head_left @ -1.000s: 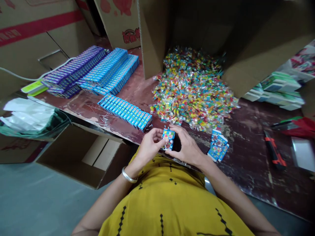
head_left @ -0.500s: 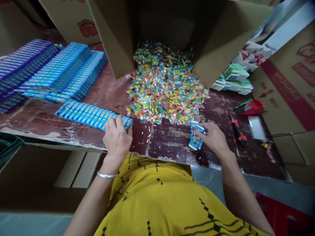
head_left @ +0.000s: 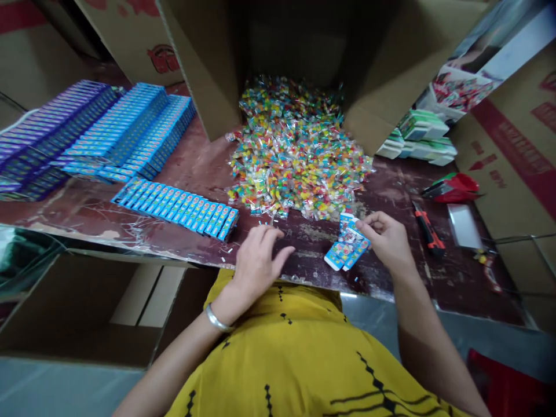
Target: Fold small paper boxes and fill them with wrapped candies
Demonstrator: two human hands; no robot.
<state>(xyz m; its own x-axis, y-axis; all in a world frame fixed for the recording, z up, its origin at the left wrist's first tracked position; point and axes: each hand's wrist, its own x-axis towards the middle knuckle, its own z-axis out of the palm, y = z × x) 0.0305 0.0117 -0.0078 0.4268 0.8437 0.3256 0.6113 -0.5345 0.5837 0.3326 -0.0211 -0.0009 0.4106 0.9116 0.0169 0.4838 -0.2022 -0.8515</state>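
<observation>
My right hand (head_left: 388, 238) pinches a flat blue carton (head_left: 354, 236) off a small pile of flat blue cartons (head_left: 343, 253) at the table's near edge. My left hand (head_left: 256, 260) hovers over the table with its fingers spread and nothing in it, just right of a row of filled blue boxes (head_left: 176, 207). A big heap of small wrapped colourful candies (head_left: 295, 153) spills out of a cardboard box (head_left: 217, 69) lying open on its side beyond both hands.
Stacked rows of blue boxes (head_left: 130, 136) and purple boxes (head_left: 43, 139) fill the left of the dark red table (head_left: 182, 168). An orange utility knife (head_left: 428, 229), a red tool (head_left: 452, 188) and white-green packs (head_left: 419, 139) lie right. An open carton (head_left: 108, 301) stands below left.
My left hand set the filled box at the end of the row, then drew back toward the middle. My right hand reached the pile of flat cartons and lifted one.
</observation>
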